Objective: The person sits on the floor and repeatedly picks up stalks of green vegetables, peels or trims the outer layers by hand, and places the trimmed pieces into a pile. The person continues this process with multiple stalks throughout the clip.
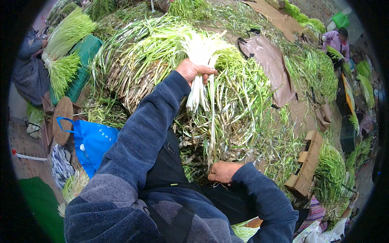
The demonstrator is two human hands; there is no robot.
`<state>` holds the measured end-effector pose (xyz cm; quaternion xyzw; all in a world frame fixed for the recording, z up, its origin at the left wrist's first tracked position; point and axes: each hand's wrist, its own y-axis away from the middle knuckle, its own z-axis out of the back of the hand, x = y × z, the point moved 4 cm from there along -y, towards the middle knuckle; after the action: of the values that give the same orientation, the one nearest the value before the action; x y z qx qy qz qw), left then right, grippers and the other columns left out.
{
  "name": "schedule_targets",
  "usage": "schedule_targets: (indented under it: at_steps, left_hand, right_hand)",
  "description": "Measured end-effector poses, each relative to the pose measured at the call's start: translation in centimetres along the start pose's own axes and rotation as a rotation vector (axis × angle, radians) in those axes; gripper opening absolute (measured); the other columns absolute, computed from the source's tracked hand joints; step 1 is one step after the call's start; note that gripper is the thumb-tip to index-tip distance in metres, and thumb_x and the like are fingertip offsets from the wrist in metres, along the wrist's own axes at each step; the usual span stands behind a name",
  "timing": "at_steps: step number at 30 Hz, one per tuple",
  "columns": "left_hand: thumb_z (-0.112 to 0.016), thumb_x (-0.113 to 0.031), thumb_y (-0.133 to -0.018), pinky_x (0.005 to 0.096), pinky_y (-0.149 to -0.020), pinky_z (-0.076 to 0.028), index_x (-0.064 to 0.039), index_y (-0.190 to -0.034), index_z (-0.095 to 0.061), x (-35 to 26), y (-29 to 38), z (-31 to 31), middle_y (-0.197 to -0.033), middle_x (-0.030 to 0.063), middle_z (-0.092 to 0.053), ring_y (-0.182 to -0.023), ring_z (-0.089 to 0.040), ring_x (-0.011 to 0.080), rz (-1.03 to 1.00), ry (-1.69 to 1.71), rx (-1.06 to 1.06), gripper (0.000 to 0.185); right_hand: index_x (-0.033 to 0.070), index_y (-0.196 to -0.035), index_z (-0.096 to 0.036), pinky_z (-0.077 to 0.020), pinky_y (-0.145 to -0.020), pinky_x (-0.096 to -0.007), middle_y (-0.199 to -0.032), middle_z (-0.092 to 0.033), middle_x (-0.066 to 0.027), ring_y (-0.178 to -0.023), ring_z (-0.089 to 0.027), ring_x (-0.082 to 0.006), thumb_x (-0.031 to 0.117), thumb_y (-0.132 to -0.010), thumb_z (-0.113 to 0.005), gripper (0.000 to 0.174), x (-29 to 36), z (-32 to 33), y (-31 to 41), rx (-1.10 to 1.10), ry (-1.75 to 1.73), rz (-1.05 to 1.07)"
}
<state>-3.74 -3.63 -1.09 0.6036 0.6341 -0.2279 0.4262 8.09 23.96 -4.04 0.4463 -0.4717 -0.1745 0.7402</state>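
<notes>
My left hand (194, 71) grips a bunch of leek-like stalks (196, 94), white at the cut ends and pale green at the leaves. The white ends point down towards me, and the leaves spread beyond my fist. A long pale strand (212, 121) hangs between my two hands. Its lower end meets the fingers of my right hand (223, 173), which are pinched together near my lap. Below the bunch lies a large heap of untrimmed stalks (130, 82) with brownish, dirty bases. Withered leaf scraps (194, 142) cover the ground under my hands.
A blue bag (94, 139) and a round wooden board (63, 121) stand at my left. At right lies a wooden block (305, 164), with a brown sheet (267, 63) farther off. Trimmed bundles (68, 33) rest beside a person (30, 66); another person (337, 45) is far right.
</notes>
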Motion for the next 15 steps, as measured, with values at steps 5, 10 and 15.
schedule_targets:
  at_steps: [5,10,15]
  left_hand:
    - [-0.068,0.004,-0.084,0.0256,-0.05,-0.055,0.005,-0.102,-0.064,-0.7,-0.2,0.9,-0.084,0.0152,-0.071,-0.053,-0.063,0.0117,0.013,0.044,-0.003,0.019]
    - [-0.069,0.002,-0.084,0.0253,-0.05,-0.055,0.003,-0.104,-0.064,-1.5,-0.1,1.7,-0.084,0.0131,-0.072,-0.054,-0.063,0.0116,-0.011,0.063,0.001,0.02]
    - [-0.069,0.0,-0.085,0.0252,-0.051,-0.056,0.004,-0.104,-0.064,-2.8,0.3,2.4,-0.085,0.0135,-0.072,-0.054,-0.062,0.011,-0.085,0.064,0.01,0.02]
  right_hand:
    - [-0.006,-0.092,-0.065,-0.0536,-0.067,-0.0459,-0.076,-0.067,-0.0225,-0.069,-0.067,-0.0352,0.038,-0.097,-0.05,0.047,-2.3,-1.8,-1.4,-0.023,0.224,0.001]
    - [-0.004,-0.091,-0.069,-0.0521,-0.076,-0.0483,-0.091,-0.069,-0.0257,-0.086,-0.068,-0.0403,0.03,-0.088,-0.06,0.036,-8.4,-4.5,-4.5,-0.031,0.23,-0.035]
    - [0.0,-0.093,-0.071,-0.0518,-0.073,-0.0466,-0.096,-0.07,-0.0215,-0.093,-0.068,-0.0332,0.02,-0.074,-0.068,0.028,-13.5,-7.6,-7.8,0.21,0.027,-0.052]
